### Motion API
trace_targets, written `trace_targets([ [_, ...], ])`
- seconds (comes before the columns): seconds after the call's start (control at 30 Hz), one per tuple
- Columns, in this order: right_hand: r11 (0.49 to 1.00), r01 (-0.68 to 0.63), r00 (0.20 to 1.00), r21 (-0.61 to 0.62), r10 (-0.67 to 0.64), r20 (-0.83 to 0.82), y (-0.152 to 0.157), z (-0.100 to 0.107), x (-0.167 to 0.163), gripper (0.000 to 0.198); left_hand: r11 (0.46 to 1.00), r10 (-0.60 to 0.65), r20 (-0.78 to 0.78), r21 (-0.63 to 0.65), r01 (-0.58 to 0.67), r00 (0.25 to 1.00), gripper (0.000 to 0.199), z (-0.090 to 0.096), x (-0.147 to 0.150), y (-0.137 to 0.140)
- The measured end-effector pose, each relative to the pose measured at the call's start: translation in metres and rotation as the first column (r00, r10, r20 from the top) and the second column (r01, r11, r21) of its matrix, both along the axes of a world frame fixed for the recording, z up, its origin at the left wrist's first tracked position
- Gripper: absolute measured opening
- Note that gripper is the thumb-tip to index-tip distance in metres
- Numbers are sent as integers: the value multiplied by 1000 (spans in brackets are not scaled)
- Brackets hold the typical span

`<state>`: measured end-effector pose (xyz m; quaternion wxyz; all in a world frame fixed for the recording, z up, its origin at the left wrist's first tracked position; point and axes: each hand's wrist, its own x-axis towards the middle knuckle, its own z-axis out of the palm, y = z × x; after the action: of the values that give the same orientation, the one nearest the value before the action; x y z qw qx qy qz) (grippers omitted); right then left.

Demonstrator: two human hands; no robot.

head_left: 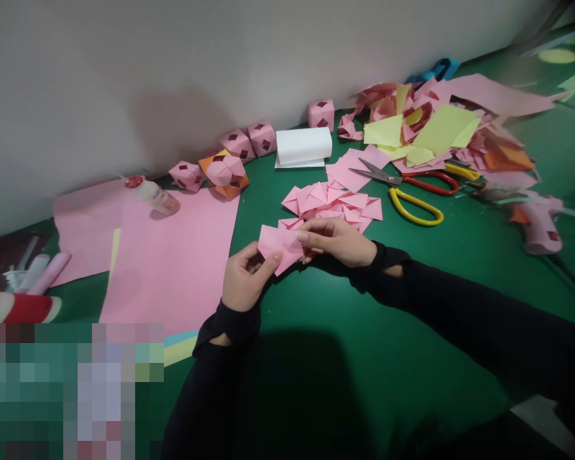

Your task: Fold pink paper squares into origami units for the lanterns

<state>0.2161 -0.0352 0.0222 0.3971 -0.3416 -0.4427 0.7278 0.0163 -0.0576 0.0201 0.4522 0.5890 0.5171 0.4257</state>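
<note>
Between my two hands is a folded piece of pink paper (278,244), held up just above the green table. My left hand (243,278) pinches its lower left side, thumb on top. On the upper right side, my right hand (338,241) grips the same paper with the thumb over its face; some of its fingers are hidden behind. A pile of folded pink paper pieces (338,201) lies right behind my hands. Scissors (402,185) with one red and one yellow handle rest open beyond the pile, to the right.
Pink sheets (172,255) lie at left under a small bottle (153,195). Folded paper balls (237,145) line the wall beside a white paper roll (304,147). Paper scraps (441,131) heap at the back right, near a pink glue gun (539,220). A pixelated patch covers the lower left.
</note>
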Motion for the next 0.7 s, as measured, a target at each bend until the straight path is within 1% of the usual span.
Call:
trace_targets([
  [0.1, 1000, -6, 1000, 1, 6, 14, 0, 0, 0, 31, 1000, 19, -44, 15, -19, 999, 18, -1, 0, 0],
  [0.3, 999, -19, 999, 48, 17, 44, -2, -1, -1, 29, 995, 76, -128, 78, -66, 989, 22, 0, 3, 1],
  [0.4, 997, 30, 997, 74, -34, 66, -4, -3, -3, 31, 992, 108, -161, 86, -95, 981, 23, 0, 3, 1],
  [0.5, 987, 85, 985, 136, -103, 136, -7, -5, -7, 34, 989, 106, -200, 120, -83, 974, 26, -2, 3, 0],
  [0.63, 971, 143, 949, 191, -189, 251, -13, -8, -12, 25, 984, 106, -283, 165, -60, 953, 31, -4, 5, -2],
  [0.7, 955, 164, 917, 249, -241, 318, -15, -8, -14, 23, 982, 121, -323, 179, -65, 939, 34, -4, 8, -3],
])
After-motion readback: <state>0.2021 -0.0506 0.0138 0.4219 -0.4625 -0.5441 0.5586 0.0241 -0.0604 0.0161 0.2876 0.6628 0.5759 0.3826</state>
